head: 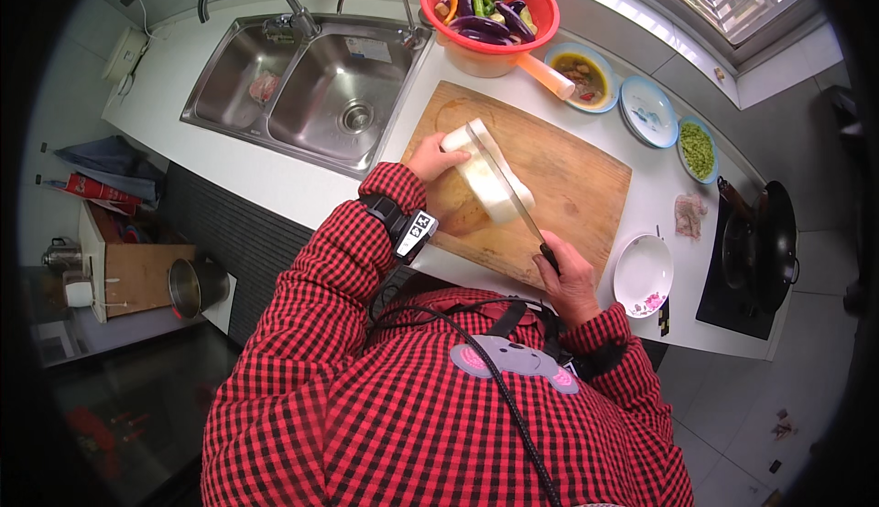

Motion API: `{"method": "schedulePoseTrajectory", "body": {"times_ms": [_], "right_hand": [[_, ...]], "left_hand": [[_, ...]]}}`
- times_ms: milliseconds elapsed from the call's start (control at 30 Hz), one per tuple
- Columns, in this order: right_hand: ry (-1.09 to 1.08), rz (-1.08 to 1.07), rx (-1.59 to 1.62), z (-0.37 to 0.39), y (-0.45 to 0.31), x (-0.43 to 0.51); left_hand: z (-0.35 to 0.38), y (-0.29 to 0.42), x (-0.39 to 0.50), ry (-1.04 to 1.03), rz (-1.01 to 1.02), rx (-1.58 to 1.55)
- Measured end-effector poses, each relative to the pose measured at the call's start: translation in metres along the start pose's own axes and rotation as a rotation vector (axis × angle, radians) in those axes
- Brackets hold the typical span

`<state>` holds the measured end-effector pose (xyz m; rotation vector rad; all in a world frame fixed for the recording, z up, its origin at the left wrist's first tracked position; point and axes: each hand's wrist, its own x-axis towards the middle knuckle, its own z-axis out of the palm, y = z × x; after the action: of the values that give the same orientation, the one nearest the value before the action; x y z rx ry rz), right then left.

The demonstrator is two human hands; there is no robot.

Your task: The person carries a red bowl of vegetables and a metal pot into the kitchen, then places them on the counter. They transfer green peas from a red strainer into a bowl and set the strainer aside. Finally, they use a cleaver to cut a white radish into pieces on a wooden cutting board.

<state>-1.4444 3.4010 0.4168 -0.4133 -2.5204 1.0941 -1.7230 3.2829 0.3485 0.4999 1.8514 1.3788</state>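
A thick, pale white slab of food (478,183), possibly peeled melon, lies on a wooden cutting board (577,177). My left hand (437,157) holds its left end, with the thumb on its near side. In my right hand (571,278) is the black handle of a kitchen knife (511,190). The blade runs lengthwise along the slab, its tip near the far end. How deep the edge sits in the slab cannot be told.
A red colander (489,44) of eggplants and peppers stands behind the board. A double sink (329,95) is to the left. Along the back right are a bowl of soup (584,78), stacked plates (647,112) and chopped greens (696,150). A white bowl (643,275) and a wok (772,246) sit right.
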Motion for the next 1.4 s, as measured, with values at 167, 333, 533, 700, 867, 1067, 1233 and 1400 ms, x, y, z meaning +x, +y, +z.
{"method": "schedulePoseTrajectory", "body": {"times_ms": [167, 333, 533, 700, 867, 1067, 1233, 1400], "right_hand": [[-0.023, 0.027, -0.011, -0.002, -0.002, -0.003], [-0.015, 0.006, -0.013, 0.0, -0.002, -0.006], [-0.009, 0.021, -0.02, 0.005, 0.0, -0.01], [0.005, 0.021, -0.019, 0.009, 0.001, -0.01], [0.012, -0.016, -0.081, 0.01, 0.002, -0.007], [0.006, -0.017, -0.108, 0.012, 0.006, -0.006], [0.027, -0.05, -0.079, 0.016, 0.01, -0.005], [0.041, -0.086, -0.081, 0.021, 0.014, -0.002]], "left_hand": [[-0.001, -0.004, 0.001, 0.014, 0.075, -0.022], [-0.001, -0.005, -0.002, 0.017, 0.088, -0.035], [-0.006, -0.001, -0.001, -0.017, 0.021, 0.001], [-0.011, 0.002, 0.0, -0.057, -0.001, 0.04], [-0.011, 0.003, 0.001, -0.113, 0.04, 0.023], [-0.013, 0.002, 0.004, -0.17, -0.032, 0.016], [-0.019, -0.002, 0.009, -0.208, -0.09, 0.06], [-0.023, -0.005, 0.015, -0.263, -0.131, 0.068]]}}
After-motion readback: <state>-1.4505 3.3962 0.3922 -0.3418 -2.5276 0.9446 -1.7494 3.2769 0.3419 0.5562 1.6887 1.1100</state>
